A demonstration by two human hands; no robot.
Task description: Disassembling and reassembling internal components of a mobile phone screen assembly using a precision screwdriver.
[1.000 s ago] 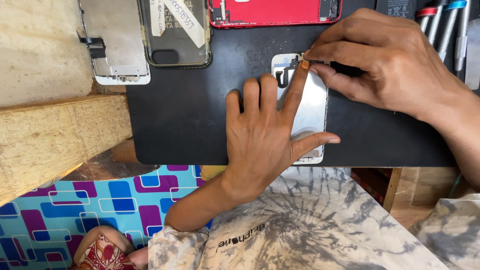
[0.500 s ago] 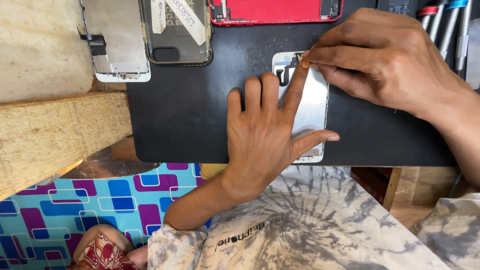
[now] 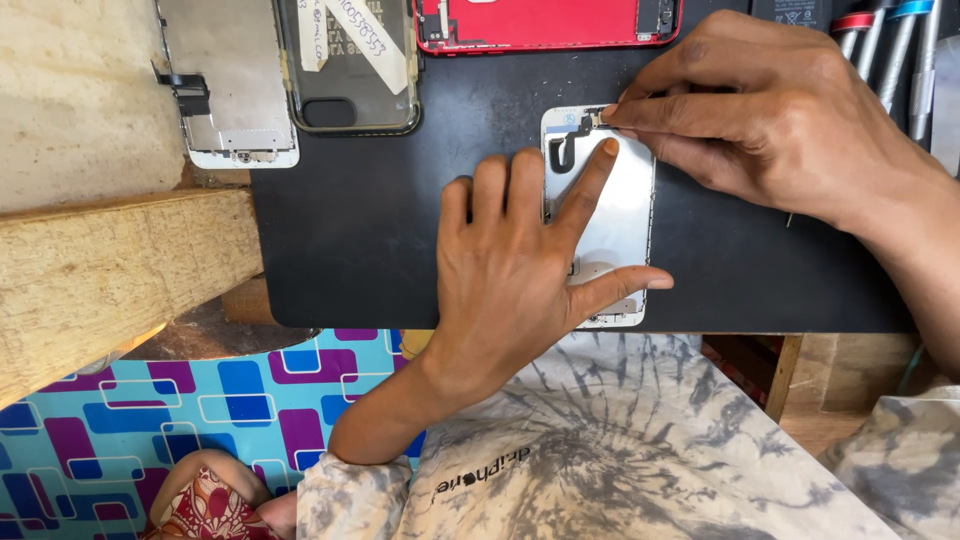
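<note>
- Now my left hand [image 3: 520,270] lies flat, fingers spread, pinning the white phone screen panel [image 3: 620,215] to the black mat [image 3: 350,230].
- My right hand [image 3: 770,110] pinches the small flex part [image 3: 590,118] at its top edge.

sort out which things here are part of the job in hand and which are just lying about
In hand:
- phone panel, flat on the black mat
- left hand, pressing the panel down
- right hand, fingertips pinching at the panel's top edge

Lying about:
- red phone screen
- clear case
- grey screen backing
- tools at the mat's right
- wooden plank
</note>
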